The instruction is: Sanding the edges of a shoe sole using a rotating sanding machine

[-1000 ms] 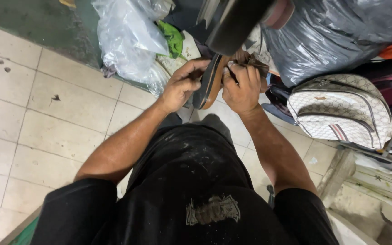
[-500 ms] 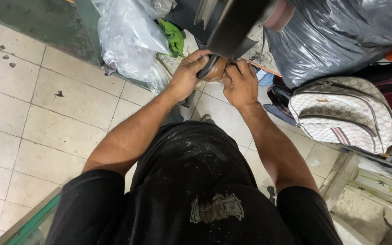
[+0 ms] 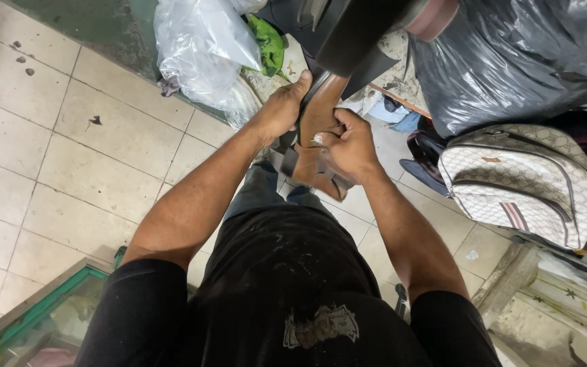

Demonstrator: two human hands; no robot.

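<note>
Head view shows my left hand [image 3: 281,109] clasping the brown sandal's [image 3: 317,146] toe end while my right hand [image 3: 351,146] pinches its strap, fingers closed, steadying it above my lap under the dark machine arm [image 3: 361,30].

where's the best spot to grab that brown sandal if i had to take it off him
Probably the heel end of the brown sandal, coming from the side nearest the person. The left hand clasps its upper edge and the right hand covers its middle with the thumb pressed on the sole, while a dark machine part overhangs the far tip. The strapped lower end is the part most exposed.
</note>
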